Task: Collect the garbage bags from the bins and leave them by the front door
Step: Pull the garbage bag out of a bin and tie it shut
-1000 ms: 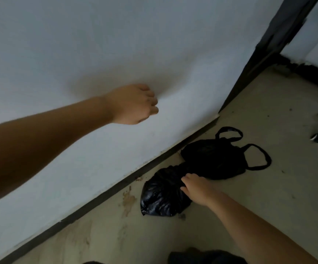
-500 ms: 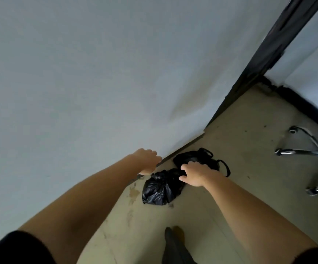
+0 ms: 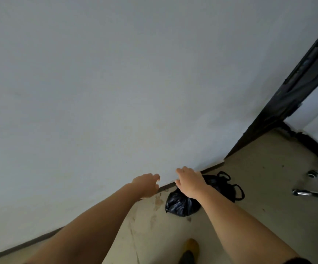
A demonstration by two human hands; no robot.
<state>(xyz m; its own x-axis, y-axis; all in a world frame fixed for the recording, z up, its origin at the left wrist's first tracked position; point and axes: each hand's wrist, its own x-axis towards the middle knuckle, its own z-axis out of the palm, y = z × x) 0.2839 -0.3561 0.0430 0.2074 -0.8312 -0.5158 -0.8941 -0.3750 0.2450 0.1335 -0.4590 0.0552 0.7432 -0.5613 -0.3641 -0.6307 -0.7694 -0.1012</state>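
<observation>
Two black plastic garbage bags lie on the beige floor, close against the dark skirting strip at the foot of the pale grey wall. The nearer one, a crumpled black bag tied into a bundle, touches the second black bag with loop handles, which lies just behind it, toward the dark door frame at the right. I judge that this frame belongs to the front door, so the bags seem to be at their place already.

The right hand is above the bags with its fingers spread and relaxed; it holds nothing, and I cannot tell if it touches the plastic below it. The left hand is in front of the wall, its fingers loosely curled and empty, and apart from the bags.

The step in hand looks like the setting down of the bags by the door, and it appears to be finished or nearly so. The next move depends on whether more bins remain, which is not visible here. If some remain, the person must turn away and fetch them; if not, only a small check is needed that both bags rest stable and do not block the doorway. A shoe tip shows at the bottom, and the chrome legs of a chair base stand at the right, well apart from the bags.
</observation>
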